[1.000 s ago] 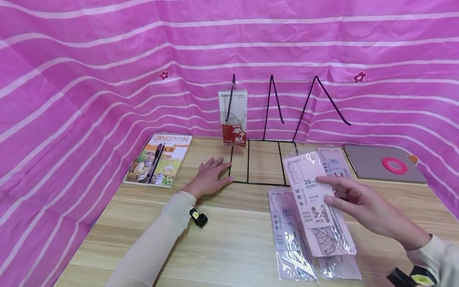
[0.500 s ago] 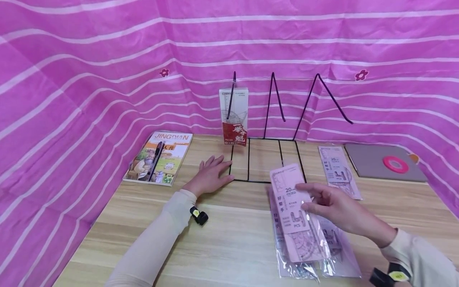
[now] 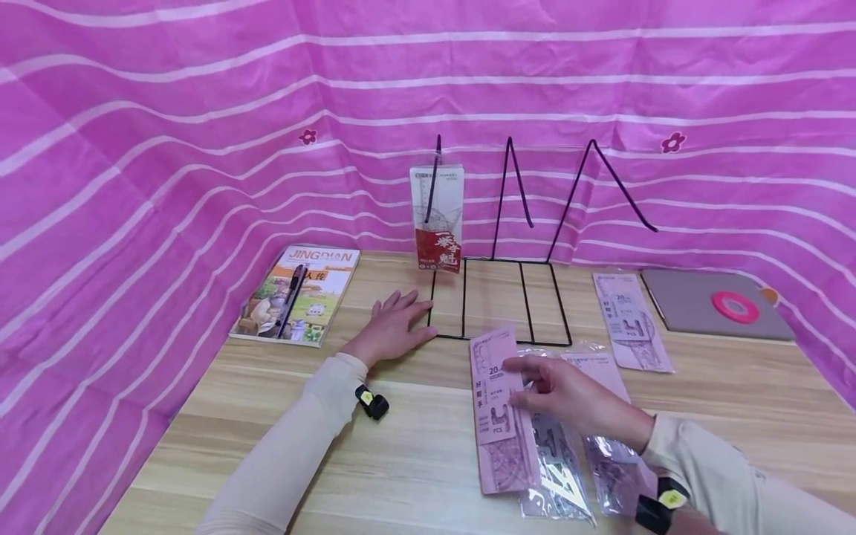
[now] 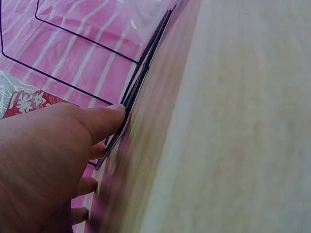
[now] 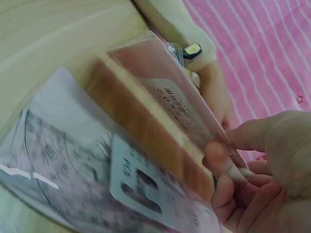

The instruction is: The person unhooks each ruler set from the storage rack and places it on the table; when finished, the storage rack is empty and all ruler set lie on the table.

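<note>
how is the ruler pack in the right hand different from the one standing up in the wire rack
The pink ruler pack is pinched by the right hand and lifted above the table; the red-bottomed ruler pack stands upright in the wire rack, untouched. The held pack's card is pale pink; the racked one's bottom is red with white characters. Both are long, clear-sleeved packs.

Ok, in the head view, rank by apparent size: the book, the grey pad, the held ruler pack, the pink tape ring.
1-2. Grey pad and book: look alike, so unranked.
3. Held ruler pack, nearer the camera, so its rank is unsure.
4. Pink tape ring, plainly smallest.
</note>
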Tool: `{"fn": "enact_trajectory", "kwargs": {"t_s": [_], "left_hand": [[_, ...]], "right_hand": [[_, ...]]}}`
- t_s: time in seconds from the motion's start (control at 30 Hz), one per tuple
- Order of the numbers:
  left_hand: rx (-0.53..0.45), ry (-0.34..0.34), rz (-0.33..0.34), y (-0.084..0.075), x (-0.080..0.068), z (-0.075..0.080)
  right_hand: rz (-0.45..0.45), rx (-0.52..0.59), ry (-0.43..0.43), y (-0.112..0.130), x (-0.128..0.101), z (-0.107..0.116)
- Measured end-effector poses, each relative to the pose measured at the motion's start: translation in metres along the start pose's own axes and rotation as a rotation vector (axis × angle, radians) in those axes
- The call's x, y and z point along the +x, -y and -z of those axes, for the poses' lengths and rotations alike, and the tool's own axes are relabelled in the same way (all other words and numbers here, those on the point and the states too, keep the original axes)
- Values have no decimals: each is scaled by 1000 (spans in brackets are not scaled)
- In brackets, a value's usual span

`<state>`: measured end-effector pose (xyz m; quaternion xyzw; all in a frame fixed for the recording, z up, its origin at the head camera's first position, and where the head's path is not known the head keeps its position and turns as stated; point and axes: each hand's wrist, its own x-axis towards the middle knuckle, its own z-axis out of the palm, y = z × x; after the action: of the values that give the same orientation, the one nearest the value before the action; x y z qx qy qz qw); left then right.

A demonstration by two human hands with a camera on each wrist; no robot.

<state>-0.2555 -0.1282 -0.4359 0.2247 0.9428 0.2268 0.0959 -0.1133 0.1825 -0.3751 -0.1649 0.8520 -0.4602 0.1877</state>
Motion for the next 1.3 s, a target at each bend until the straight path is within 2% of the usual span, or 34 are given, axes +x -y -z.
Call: {"fn": "enact_trajectory", "kwargs": {"t_s": [0.13,0.33,0.6,1.0,1.13,1.3], "left_hand": [[-3,3,0,0,0,-1],[14,-10,1,1,-1,-3],[6,-5,5,-2,0,-4],[9,-5,-2,-3,2,-2],[0,-7,3,-2,2,-1],[-3,-8,8,0,0,-2]], "right_hand": [[2,-10,6,-1,7,-11],[22,-113,5,6,15,-22],[-19,-205,55,12,22,-33],[1,-341,95,10,26,-39],[18,-376,35,13,23,-28],[22,-373,-122,12,17,3]]}}
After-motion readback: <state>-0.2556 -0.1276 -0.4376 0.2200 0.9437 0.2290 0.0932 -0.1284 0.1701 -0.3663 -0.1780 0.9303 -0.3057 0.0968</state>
